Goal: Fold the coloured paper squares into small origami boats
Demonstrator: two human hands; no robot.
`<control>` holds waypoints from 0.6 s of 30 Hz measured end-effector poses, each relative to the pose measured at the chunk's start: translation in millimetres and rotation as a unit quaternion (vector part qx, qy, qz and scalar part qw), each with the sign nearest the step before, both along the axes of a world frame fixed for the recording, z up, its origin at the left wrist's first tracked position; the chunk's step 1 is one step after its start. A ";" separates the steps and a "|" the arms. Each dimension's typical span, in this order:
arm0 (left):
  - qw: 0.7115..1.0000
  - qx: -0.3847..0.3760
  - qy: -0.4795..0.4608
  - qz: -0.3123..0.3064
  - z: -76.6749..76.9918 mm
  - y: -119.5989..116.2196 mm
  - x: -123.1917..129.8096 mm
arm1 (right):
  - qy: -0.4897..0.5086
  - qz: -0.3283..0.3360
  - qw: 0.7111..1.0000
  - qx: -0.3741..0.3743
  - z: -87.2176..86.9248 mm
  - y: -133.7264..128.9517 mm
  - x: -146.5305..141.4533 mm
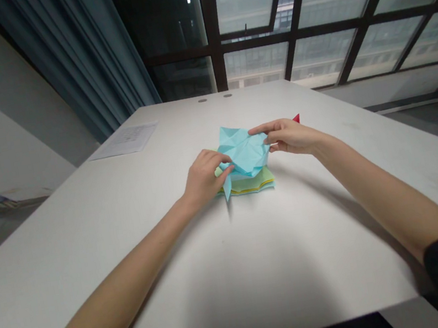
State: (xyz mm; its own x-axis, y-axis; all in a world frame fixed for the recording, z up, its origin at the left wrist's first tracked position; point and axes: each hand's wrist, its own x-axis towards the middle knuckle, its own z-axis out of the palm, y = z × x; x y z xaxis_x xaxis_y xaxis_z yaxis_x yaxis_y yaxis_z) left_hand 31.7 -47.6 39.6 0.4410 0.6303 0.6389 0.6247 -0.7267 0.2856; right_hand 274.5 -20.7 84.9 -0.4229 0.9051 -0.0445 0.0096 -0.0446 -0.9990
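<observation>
A light blue sheet of origami paper [245, 151], creased and partly folded, is held up between my two hands. My left hand [206, 176] pinches its left edge between thumb and fingers, near a pointed flap that hangs down. At the right edge my right hand [288, 137] grips the paper, its index finger laid along the top. Beneath the blue sheet lies a stack of coloured paper [250, 183], with green, yellow and blue edges showing. Most of the stack is hidden by the blue sheet and my left hand.
A small red pointed piece [297, 118] shows behind my right hand, mostly hidden. A printed sheet [126, 140] lies at the far left of the white table [229, 274]. Beyond the table are a blue curtain [78, 53] and dark-framed windows [257, 40].
</observation>
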 end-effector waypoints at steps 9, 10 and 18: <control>0.997 -0.039 -0.065 0.009 -1.8 -4.8 1.9 | 0.040 -0.004 0.999 -0.007 -3.1 4.4 2.3; 0.997 -0.044 -0.062 0.003 -1.6 -4.9 1.8 | 0.039 -0.008 0.999 -0.007 -3.1 4.6 2.5; 0.994 -0.063 -0.088 -0.028 14.6 -3.2 -7.5 | 0.007 -0.044 0.999 0.006 -6.0 12.5 12.9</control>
State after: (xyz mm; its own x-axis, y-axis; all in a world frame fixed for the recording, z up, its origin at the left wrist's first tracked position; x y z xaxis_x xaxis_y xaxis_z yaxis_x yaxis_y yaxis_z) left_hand 24.2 -50.8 54.2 0.3665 0.6878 0.6266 0.5167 -0.7106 0.4777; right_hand 287.4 -8.2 78.9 -0.3430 0.9389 -0.0287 -0.0075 -0.0333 -0.9994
